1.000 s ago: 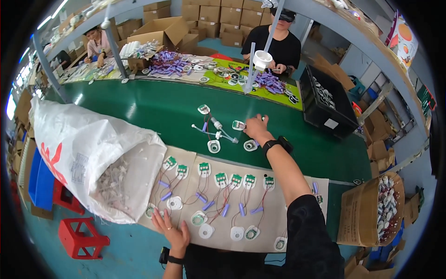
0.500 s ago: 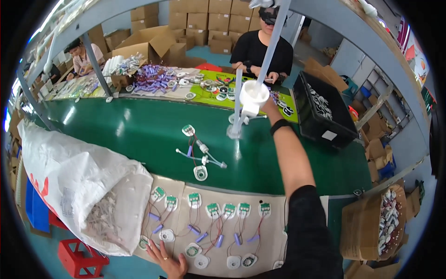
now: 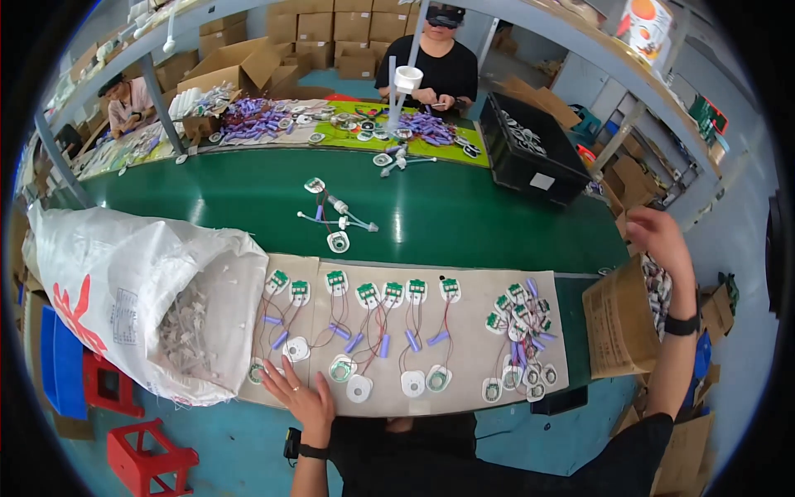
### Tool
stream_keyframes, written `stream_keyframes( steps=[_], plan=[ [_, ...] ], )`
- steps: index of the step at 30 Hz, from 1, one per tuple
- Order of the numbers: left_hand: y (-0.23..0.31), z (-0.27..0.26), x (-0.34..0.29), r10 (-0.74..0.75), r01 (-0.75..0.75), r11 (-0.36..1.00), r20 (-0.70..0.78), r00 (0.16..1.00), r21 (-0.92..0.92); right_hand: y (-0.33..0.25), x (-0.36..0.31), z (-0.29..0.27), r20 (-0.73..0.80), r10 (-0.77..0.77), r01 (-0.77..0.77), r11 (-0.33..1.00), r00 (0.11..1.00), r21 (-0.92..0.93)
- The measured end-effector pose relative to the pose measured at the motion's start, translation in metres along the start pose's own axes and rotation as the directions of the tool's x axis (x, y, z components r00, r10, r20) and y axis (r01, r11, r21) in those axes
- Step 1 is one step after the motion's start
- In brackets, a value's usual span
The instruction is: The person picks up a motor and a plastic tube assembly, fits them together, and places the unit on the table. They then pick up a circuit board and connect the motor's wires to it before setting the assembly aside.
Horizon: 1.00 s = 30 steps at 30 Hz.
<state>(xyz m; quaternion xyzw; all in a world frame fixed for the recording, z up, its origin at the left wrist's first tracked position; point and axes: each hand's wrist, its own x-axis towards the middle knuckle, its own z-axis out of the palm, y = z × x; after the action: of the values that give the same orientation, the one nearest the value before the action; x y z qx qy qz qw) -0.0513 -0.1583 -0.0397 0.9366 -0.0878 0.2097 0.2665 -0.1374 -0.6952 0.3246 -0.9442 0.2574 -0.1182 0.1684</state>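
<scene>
My left hand is open, fingers spread at the near edge of the beige work mat. Its fingertips are beside a white round cover. On the mat lies a row of small green circuit boards wired to purple cylindrical cells and white round discs. A heap of similar wired assemblies sits at the mat's right end. Above the cardboard box at the right, my right hand is raised, its fingers loosely bent and apart, with nothing visible in them.
A white sack of clear plastic parts lies at the left. On the green belt rests a wired assembly with tubing. A black crate stands across it, near a seated co-worker. Red stools stand below.
My right hand has drawn back from the far side of the belt and swung right, over the cardboard box. The view has shifted, showing the heap on the mat. My left hand stays near the white cover.
</scene>
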Motion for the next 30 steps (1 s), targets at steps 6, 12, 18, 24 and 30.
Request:
stream_keyframes(
  steps=[6,12,18,24,30],
  plan=[
    [0.0,-0.002,-0.002,-0.03,0.03,1.0,-0.028,0.999,0.0,0.09,-0.075,-0.068,-0.451,0.197,-0.318,0.925,0.871,-0.21],
    [-0.005,0.015,-0.005,0.092,-0.076,0.988,-0.115,0.989,0.134,0.182,-0.134,-0.07,-0.559,0.168,-0.308,0.937,0.812,-0.165],
    [-0.019,0.017,-0.004,0.142,-0.09,0.971,-0.234,0.962,0.22,0.209,-0.135,-0.075,-0.436,0.322,-0.313,0.945,0.84,0.095],
    [0.014,0.013,-0.007,0.142,-0.096,0.963,-0.174,0.974,0.25,0.229,-0.165,-0.087,-0.315,0.262,-0.278,0.96,0.912,-0.009],
    [0.006,0.012,0.0,0.18,-0.132,0.965,-0.208,0.961,0.225,0.23,-0.142,-0.07,0.006,0.332,-0.322,0.918,0.943,-0.231]
  ],
)
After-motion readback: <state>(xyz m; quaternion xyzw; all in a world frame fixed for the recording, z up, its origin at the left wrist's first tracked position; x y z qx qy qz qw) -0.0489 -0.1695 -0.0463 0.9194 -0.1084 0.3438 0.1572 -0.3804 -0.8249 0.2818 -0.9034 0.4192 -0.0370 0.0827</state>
